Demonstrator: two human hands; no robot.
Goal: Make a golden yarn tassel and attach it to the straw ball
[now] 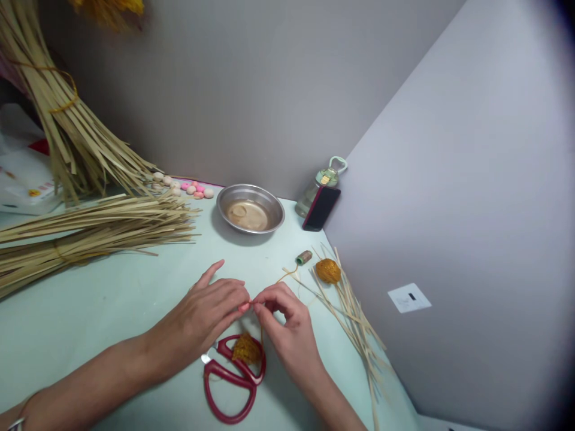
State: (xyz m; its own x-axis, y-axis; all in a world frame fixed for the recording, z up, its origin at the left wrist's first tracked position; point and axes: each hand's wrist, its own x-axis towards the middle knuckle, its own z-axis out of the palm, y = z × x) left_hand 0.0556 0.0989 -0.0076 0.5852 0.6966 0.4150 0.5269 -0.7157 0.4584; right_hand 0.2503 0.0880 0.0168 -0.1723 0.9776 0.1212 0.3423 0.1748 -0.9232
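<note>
Close together at the middle of the table are my left hand (220,302) and my right hand (285,317). My left fingertips close on a small coral-pink piece (244,307), mostly covered by the fingers. Thumb and forefinger of my right hand pinch a thin golden thread (284,276) right beside it. The thread passes behind my right hand toward a small spool (304,258). Just below my hands lie scissors with dark red handles (230,413), and a golden tuft of thread (246,349) rests on one handle loop.
A metal bowl (274,224) of liquid stands beyond my hands, with pink and pale bead-like pieces (191,190) to its left. Bundled straw strips (103,224) fill the left. At right are a bottle (305,200), a phone (321,208), a golden ball (327,271) and loose strips (354,323).
</note>
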